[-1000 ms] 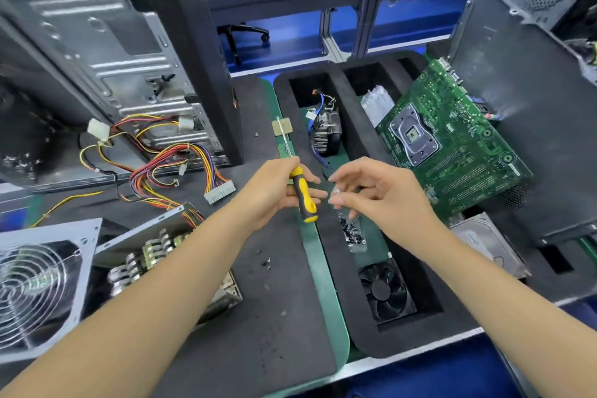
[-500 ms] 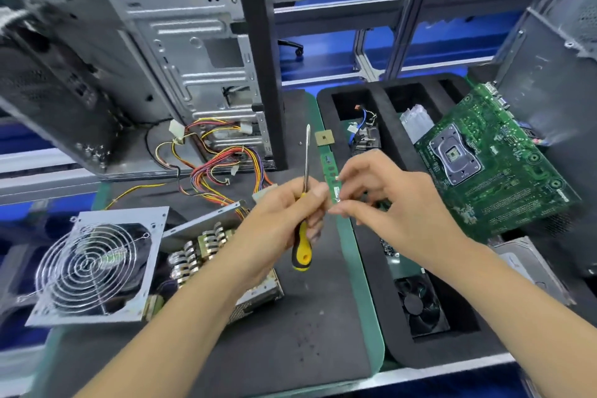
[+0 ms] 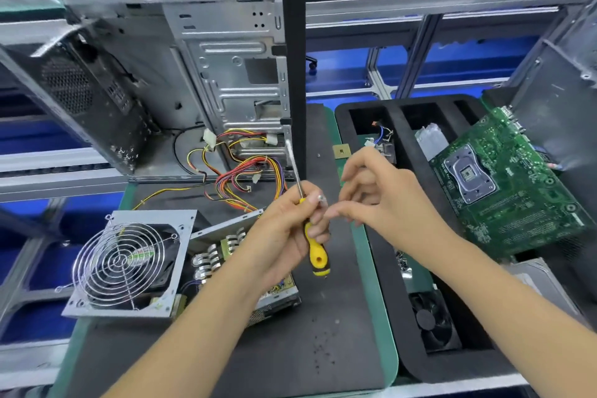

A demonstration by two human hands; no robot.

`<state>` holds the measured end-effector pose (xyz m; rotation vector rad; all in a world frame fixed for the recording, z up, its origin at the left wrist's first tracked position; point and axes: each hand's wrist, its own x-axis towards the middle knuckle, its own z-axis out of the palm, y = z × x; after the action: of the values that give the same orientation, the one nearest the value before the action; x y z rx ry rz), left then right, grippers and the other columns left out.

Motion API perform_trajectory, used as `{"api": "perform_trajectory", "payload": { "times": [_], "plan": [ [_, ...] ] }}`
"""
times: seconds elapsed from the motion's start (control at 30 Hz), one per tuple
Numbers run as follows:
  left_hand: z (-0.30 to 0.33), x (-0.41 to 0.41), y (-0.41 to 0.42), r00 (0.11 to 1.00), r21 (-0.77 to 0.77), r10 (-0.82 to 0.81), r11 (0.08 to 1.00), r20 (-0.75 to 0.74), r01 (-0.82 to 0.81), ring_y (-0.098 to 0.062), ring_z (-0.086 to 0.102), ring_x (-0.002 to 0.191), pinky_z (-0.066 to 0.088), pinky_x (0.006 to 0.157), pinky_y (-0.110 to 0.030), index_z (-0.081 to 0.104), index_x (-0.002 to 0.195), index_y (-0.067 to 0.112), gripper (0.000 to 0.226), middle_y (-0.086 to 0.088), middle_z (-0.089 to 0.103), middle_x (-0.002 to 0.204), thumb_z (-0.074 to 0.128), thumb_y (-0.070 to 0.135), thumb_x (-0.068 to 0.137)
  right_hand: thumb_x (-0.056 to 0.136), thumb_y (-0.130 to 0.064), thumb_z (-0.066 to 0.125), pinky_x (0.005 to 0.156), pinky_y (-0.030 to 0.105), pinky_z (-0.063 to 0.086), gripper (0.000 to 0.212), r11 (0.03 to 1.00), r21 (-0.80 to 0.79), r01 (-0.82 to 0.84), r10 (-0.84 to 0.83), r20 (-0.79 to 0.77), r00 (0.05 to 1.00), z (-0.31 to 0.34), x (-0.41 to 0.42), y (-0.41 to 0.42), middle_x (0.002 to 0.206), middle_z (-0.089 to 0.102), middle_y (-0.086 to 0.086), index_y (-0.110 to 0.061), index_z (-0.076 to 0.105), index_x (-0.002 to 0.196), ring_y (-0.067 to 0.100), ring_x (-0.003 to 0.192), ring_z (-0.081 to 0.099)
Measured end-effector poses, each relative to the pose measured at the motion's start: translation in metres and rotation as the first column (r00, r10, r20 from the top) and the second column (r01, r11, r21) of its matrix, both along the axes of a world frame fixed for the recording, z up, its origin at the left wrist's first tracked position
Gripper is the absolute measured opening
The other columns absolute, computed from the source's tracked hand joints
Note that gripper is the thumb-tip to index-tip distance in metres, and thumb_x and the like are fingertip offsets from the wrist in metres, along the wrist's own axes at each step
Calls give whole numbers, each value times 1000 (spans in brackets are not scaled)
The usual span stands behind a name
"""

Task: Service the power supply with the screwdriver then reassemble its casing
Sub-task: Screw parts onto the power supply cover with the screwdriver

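Observation:
The opened power supply lies at the left on the black mat: its fan cover (image 3: 126, 262) is tipped back, and the coils and heatsinks of its internals (image 3: 216, 255) are exposed. A bundle of coloured cables (image 3: 252, 178) runs from it into the PC case. My left hand (image 3: 281, 233) grips the yellow-and-black screwdriver (image 3: 316, 255), shaft pointing up, and pinches a small silver screw (image 3: 321, 199) at its fingertips. My right hand (image 3: 384, 197) is right beside it, its fingers loosely curled and apart, fingertips almost touching the left hand's. Nothing shows in it.
An empty PC case (image 3: 226, 74) stands behind the power supply. A black foam tray (image 3: 397, 126) on the right holds a green motherboard (image 3: 504, 184), a small fan (image 3: 433, 323), a hard drive (image 3: 542, 284) and several screws (image 3: 402, 260). Loose screws (image 3: 319, 349) dot the mat.
The view has swung left and up, bringing the power supply into sight. The screwdriver turned from tip-away to shaft-up in my left hand. My right hand's fingers have drawn back slightly from the left's.

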<state>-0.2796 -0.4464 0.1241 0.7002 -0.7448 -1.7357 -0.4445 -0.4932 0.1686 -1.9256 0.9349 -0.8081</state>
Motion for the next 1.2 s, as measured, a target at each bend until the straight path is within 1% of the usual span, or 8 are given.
{"api": "perform_trajectory", "payload": {
  "times": [0.13, 0.27, 0.4, 0.53, 0.63, 0.77, 1.0, 1.2],
  "plan": [
    [0, 2, 1, 979, 25, 140, 990, -150, -138, -10, 48, 59, 46, 56, -24, 47, 84, 15, 11, 2, 48, 70, 57, 20, 87, 63, -57, 73, 65, 42, 56, 50, 951, 308, -18, 7, 36, 999, -21, 15, 17, 79, 69, 4, -20, 48, 86, 26, 68, 68],
    [1, 3, 3, 984, 8, 175, 984, -29, -175, -17, 54, 58, 48, 44, -31, 49, 85, 16, 14, 0, 52, 74, 56, 27, 92, 82, -25, 72, 57, 34, 57, 41, 909, 414, -56, 59, 6, 998, -30, 35, 27, 74, 68, 6, -21, 36, 100, 24, 55, 66],
    [8, 23, -8, 898, 13, 438, 898, 36, -439, -14, 55, 70, 52, 69, -27, 54, 84, 12, 9, 0, 57, 75, 53, 17, 92, 94, -20, 56, 58, 24, 49, 36, 938, 316, -142, 207, -183, 961, -24, 23, 21, 69, 62, -9, -41, 43, 120, 8, 56, 56],
    [12, 75, -6, 797, -28, 575, 814, 186, -581, -13, 60, 81, 52, 88, -29, 60, 87, 9, 17, 0, 63, 79, 48, 8, 98, 92, -41, 54, 76, 33, 47, 17, 991, 124, -50, 88, -327, 941, -18, -2, 17, 80, 63, -19, -53, 55, 103, 8, 75, 57],
    [4, 91, 7, 794, -33, 508, 848, 332, -529, -16, 66, 84, 56, 83, -28, 68, 86, 9, 13, -3, 68, 81, 56, 8, 93, 87, -57, 50, 76, 37, 49, 14, 1000, 9, 29, -24, -325, 945, -15, -12, 16, 82, 67, -11, -51, 59, 95, 10, 74, 59],
    [-7, 80, 19, 881, 85, 390, 901, 266, -425, -17, 71, 83, 58, 75, -26, 76, 80, 15, 12, -7, 74, 84, 64, 13, 82, 90, -54, 48, 54, 29, 38, 19, 986, -164, -27, -40, -387, 921, -14, -9, 24, 62, 51, -14, -42, 62, 97, 9, 56, 42],
    [-11, 64, 20, 924, 176, 356, 909, 140, -377, -18, 73, 82, 58, 72, -26, 78, 82, 13, 15, -9, 75, 88, 63, 11, 83, 91, -57, 40, 61, 30, 47, 29, 971, -232, -52, -82, -534, 842, -11, -6, 29, 71, 58, -12, -43, 60, 107, 9, 67, 50],
    [-7, 63, 22, 931, 179, 353, 914, 94, -365, -21, 73, 90, 58, 73, -26, 77, 80, 12, 16, -12, 75, 90, 62, 11, 82, 88, -57, 42, 62, 34, 50, 33, 979, -205, -8, -90, -465, 881, -10, -7, 29, 75, 65, -13, -41, 62, 109, 8, 67, 56]
  ]
}}
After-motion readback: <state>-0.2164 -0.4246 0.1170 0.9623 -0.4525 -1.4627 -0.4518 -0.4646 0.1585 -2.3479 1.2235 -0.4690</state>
